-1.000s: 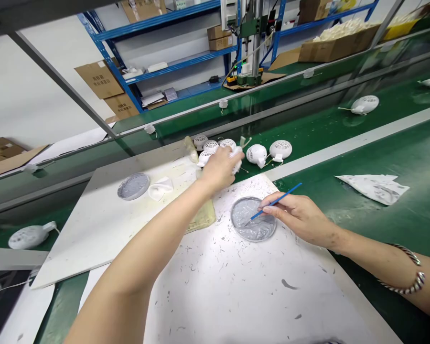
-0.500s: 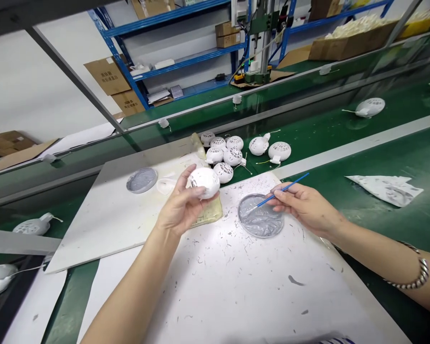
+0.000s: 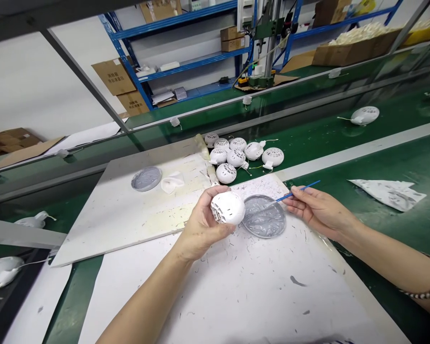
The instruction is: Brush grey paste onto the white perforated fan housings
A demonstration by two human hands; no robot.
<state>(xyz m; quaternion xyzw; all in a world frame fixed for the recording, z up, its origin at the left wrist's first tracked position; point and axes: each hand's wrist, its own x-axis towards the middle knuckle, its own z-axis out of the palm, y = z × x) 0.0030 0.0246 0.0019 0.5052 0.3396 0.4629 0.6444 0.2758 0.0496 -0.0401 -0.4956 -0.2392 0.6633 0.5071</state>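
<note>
Gripping white shell [image 3: 228, 207] in left hand [image 3: 199, 230], pinching blue brush [image 3: 304, 187] in right hand [image 3: 320, 210], nearing far edge of white sheet [image 3: 251, 286], with free room nearward!

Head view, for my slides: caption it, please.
Left hand holds a white vented shell; right hand, a thin blue tool at a dish of grey paste.

Workshop, green workbench [image 3: 329, 177], blue racks [image 3: 176, 19], stacked cardboard cartons [image 3: 113, 77]

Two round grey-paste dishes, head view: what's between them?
Head view: a thin white scrap, then the left hand holding a white oval plastic housing.
</note>
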